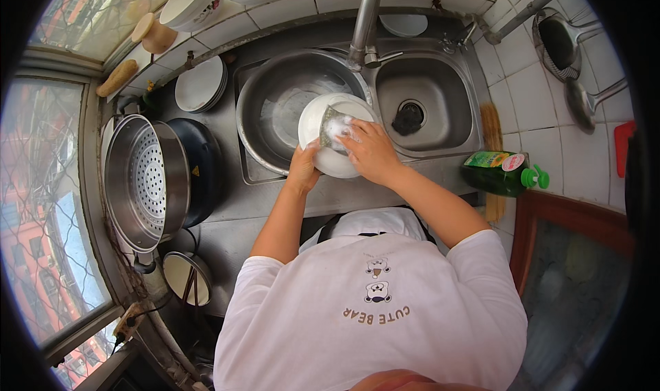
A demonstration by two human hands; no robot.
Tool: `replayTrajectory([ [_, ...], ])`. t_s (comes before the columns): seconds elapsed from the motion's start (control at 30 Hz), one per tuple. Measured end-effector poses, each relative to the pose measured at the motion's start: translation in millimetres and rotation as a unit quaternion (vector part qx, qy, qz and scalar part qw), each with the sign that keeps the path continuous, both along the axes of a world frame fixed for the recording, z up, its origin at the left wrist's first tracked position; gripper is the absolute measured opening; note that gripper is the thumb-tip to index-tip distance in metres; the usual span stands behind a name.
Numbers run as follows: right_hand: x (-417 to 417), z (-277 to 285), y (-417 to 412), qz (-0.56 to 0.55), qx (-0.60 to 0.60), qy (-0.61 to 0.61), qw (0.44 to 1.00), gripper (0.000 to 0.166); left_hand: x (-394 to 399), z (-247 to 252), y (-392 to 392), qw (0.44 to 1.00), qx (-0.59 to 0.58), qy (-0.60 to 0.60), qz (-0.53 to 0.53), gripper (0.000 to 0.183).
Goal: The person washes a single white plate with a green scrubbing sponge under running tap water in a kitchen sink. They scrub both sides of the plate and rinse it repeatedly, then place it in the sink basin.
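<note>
My left hand (305, 165) grips the near left rim of a white plate (310, 119), thumb on top. The plate is tilted over the right part of a round steel basin (248, 128), which sits in the left sink. A soapy sponge (327, 128) with a greenish side lies under the fingers of my right hand (372, 151), pressed against the plate's face. White foam covers much of the sponge and some fingertips. Above the plate stands the faucet (365, 25); no stream of water shows from it.
Right of the basin is a smaller steel sink (438, 89) with a dark drain strainer (407, 119). A green pump bottle (497, 173) lies at the right edge. Stacked plates (198, 86), a steel steamer pot (121, 185), a dark pan (203, 174) and an enamel pot (178, 277) are at left.
</note>
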State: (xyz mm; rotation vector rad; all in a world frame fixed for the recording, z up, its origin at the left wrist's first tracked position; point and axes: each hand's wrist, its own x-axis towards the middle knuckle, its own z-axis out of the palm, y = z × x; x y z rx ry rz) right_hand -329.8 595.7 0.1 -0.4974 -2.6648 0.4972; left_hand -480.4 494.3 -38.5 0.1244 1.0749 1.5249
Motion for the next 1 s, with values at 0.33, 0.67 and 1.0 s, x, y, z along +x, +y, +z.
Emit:
replayTrajectory([
  [0.33,8.4,-4.9,23.5,-0.135,0.03,-0.047,0.989,0.039,-6.6,11.0,-5.0,0.999,0.034,-0.018,0.002,0.054],
  [0.67,-12.6,5.6,-19.3,-0.013,-0.017,0.064,0.998,0.042,-2.8,-7.1,-8.2,0.997,0.063,-0.011,0.033,0.042],
  [1.0,-10.9,-11.0,48.9,-0.12,-0.197,-0.012,0.973,0.038,-1.9,5.6,-11.3,0.999,0.039,0.017,-0.012,0.049],
])
